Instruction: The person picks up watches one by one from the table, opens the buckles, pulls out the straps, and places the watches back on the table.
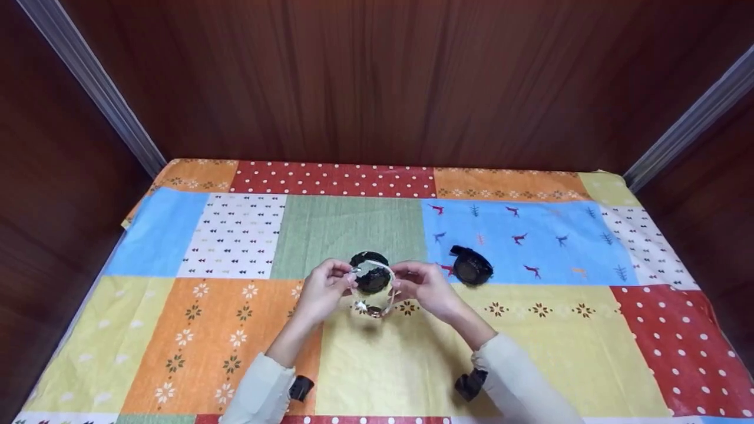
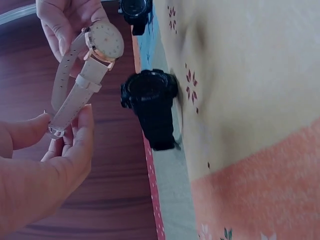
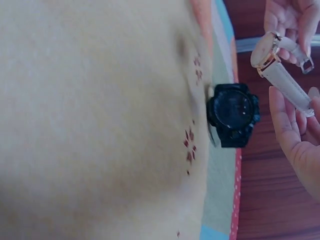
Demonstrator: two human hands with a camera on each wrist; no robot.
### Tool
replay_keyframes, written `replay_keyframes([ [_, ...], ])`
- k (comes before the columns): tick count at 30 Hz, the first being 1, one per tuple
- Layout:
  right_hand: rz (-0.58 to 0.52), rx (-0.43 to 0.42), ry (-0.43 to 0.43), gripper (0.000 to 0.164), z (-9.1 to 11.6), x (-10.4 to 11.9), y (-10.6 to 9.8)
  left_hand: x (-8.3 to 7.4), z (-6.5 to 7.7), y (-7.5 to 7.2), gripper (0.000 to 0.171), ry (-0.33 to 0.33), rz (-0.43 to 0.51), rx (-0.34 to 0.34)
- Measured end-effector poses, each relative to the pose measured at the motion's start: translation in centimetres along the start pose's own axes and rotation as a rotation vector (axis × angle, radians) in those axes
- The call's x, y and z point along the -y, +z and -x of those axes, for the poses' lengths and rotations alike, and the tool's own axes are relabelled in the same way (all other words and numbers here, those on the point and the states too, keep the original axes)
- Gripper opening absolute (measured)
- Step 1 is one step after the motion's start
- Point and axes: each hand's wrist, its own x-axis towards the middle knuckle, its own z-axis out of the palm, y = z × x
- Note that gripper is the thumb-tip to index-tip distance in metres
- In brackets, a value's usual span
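Note:
A wristwatch with a cream strap and rose-gold case [image 1: 375, 311] hangs in a loop between both hands, above the cloth. My left hand [image 1: 323, 290] pinches the buckle end of the strap [image 2: 75, 106]. Thumb and fingers of my right hand [image 1: 428, 290] pinch the other strap end [image 3: 289, 85]. In the left wrist view the pale dial [image 2: 106, 40] faces the camera, and the strap ends are apart. Just beyond the hands a black watch [image 1: 372, 284] stands on the cloth, its dial visible in the right wrist view [image 3: 233, 110].
Another black watch [image 1: 473, 268] lies to the right of my right hand on a blue patch. A patchwork tablecloth [image 1: 235, 330] covers the table. Dark wood panels [image 1: 377, 82] rise behind and at both sides. Small black devices [image 1: 471, 384] sit at both sleeves.

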Motion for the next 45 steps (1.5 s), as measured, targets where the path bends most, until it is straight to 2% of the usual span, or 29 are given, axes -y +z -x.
replay_keyframes([
  [8, 0.033, 0.017, 0.024, 0.029, -0.9, -1.3, 2.0, 0.5, 0.1, -1.4, 0.015, -0.131, -0.021, -0.042],
  [12, 0.037, 0.016, 0.063, 0.029, -1.3, -1.7, 2.9, 1.1, 0.1, -2.2, 0.015, -0.184, -0.053, -0.066],
  [20, 0.120, -0.012, 0.089, 0.027, -2.1, -2.3, 5.2, 1.7, 0.3, -3.5, 0.011, -0.208, -0.089, -0.092],
  [26, 0.086, -0.026, 0.106, 0.027, -2.3, -2.6, 6.4, 2.0, 0.4, -4.3, 0.011, -0.251, -0.080, -0.104],
  [31, 0.048, -0.032, 0.119, 0.027, -2.3, -2.6, 6.8, 2.3, 0.4, -4.5, 0.010, -0.278, -0.084, -0.114],
  [41, 0.023, -0.063, 0.186, 0.029, -2.2, -3.2, 6.9, 3.0, 0.4, -4.6, 0.012, -0.279, -0.154, -0.126],
  [45, 0.026, -0.038, 0.176, 0.034, -2.0, -3.2, 6.8, 3.1, 0.4, -4.7, 0.015, -0.265, -0.203, -0.118],
])
